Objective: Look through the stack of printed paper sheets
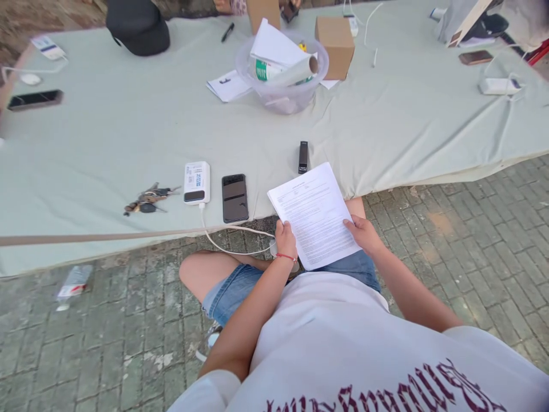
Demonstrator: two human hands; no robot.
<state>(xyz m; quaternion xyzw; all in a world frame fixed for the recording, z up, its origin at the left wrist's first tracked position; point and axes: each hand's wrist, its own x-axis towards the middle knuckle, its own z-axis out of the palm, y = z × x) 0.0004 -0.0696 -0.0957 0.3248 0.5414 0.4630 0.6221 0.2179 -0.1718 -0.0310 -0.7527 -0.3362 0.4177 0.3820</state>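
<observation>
I hold a printed sheet of paper [315,213] over my lap, at the near edge of a table covered in pale green cloth [107,143]. My left hand [285,239] grips the sheet's lower left edge; a red string is tied at that wrist. My right hand [363,233] grips its right edge. Just beyond the paper on the cloth lie a small black stick-shaped device [303,157], a black phone [234,198], a white power bank [197,182] with a white cable hanging off the edge, and a bunch of keys [148,199].
Farther back stand a clear plastic bowl [283,94] with papers and a roll, a cardboard box [335,39], a black cap [137,26], a pen [227,32] and other phones [35,99]. A plastic bottle [72,284] lies on the brick paving.
</observation>
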